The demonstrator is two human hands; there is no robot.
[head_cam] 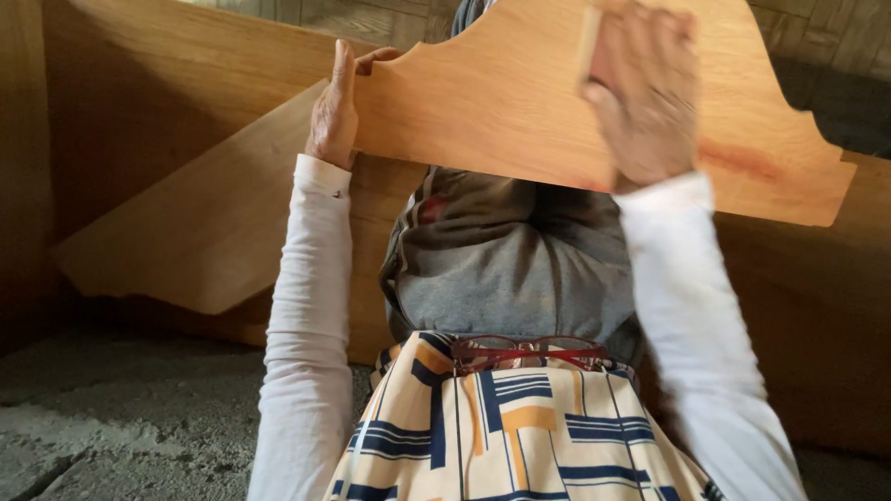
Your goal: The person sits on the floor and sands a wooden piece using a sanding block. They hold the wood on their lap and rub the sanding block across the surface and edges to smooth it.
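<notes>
- Big wooden panels [167, 102] fill the background, leaning upright; warm tan grain, upper left in shadow
- Another flat board [195, 223] leans tilted against those panels at left, its lower corner close to the floor
- Rough grey concrete floor [111, 417] at lower left, gritty and uneven
- Carved wooden board [501, 102], light honey colour with a scalloped, stepped top edge, is held up across the upper middle of the view, slanting down toward the right; a reddish streak shows near its right end. It hides the top of the grey cloth behind it and part of the panels
- Patterned cloth [501, 436] at bottom centre, cream with navy and orange blocks and lines, on the person's front
- Grey garment [501, 269], bunched, sits between the two arms, below the carved board and above the patterned cloth
- Both arms in long white sleeves [306, 325] rise from the bottom corners and frame the middle
- Right hand [645, 97] lies flat on the face of the carved board, blurred; it seems to press a small tan block [588, 42] against the wood, but how the fingers close cannot be told
- Left hand [336, 107] grips the left end of the carved board, thumb hooked over the top edge, fingers behind and out of sight
- Red-framed glasses [529, 351] hang folded at the top of the patterned cloth
</notes>
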